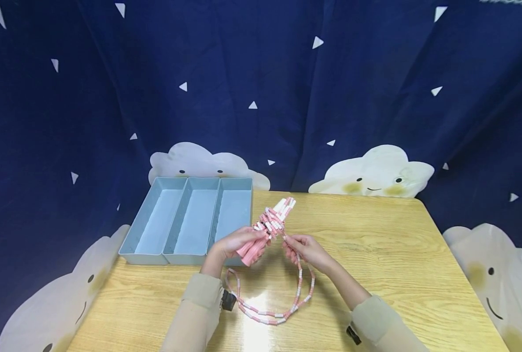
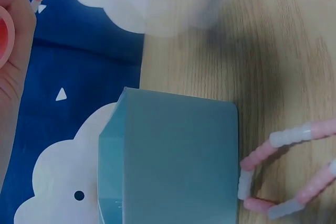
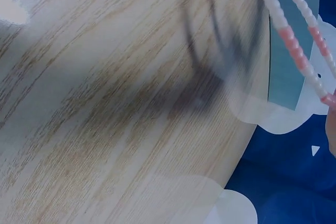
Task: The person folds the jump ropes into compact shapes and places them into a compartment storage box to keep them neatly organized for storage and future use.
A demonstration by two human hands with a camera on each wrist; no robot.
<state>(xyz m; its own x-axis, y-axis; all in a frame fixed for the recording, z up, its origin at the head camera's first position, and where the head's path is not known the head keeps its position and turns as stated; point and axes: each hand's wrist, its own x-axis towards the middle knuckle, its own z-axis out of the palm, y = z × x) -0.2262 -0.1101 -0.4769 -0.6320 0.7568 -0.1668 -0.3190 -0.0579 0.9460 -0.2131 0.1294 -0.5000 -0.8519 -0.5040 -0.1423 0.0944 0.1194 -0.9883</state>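
Pink-and-white beaded rope: hanging in both hands above the wooden table, its coils wrapping round a folded bundle.
Pink handles: poking out of the bundle's lower end, sitting in the left hand.
Left hand: fingers curling round the handles, thumb lying across the top.
Right hand: thumb and forefinger pinching a strand just beside the bundle; how the other fingers are lying, I cannot tell.
Trailing loop: drooping below the hands towards the person, one bend reaching near the bins; whether it is all resting on the table, I cannot tell.
Blue bins: standing three abreast at the left.
Navy curtain: hanging behind, showing smiling clouds.
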